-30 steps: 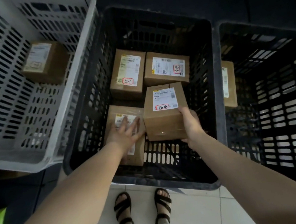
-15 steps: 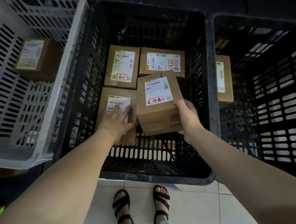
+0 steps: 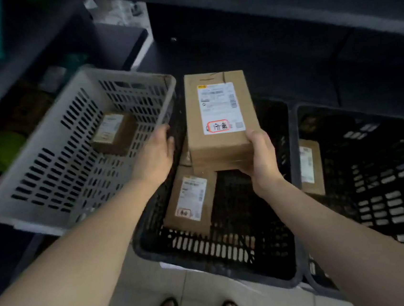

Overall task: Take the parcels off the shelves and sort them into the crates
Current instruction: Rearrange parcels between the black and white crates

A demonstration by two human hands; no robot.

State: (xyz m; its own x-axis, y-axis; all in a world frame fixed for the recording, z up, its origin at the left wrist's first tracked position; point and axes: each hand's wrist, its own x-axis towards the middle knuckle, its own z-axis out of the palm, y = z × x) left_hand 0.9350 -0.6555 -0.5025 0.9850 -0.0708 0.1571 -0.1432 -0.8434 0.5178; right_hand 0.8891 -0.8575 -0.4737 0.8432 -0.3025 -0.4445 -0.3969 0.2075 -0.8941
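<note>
Brown cardboard parcel [image 3: 223,148] with a white shipping label, up over the black slotted plastic crate [image 3: 233,273], clamped at its 5 o'clock corner by the right hand [image 3: 261,156]: thumb on top, fingers curled beneath. Right forearm angled toward 11 o'clock. Left hand [image 3: 154,155] at 9 o'clock of the parcel, fingers loosely bent, gripping nothing, by the light grey slotted plastic crate [image 3: 53,218]; contact unclear. Inside the grey crate, a small brown box [image 3: 114,133]. In the black crate, a flat brown box [image 3: 191,203]. At 3 o'clock, a second black crate [image 3: 393,137] with an upright brown box [image 3: 310,166].
</note>
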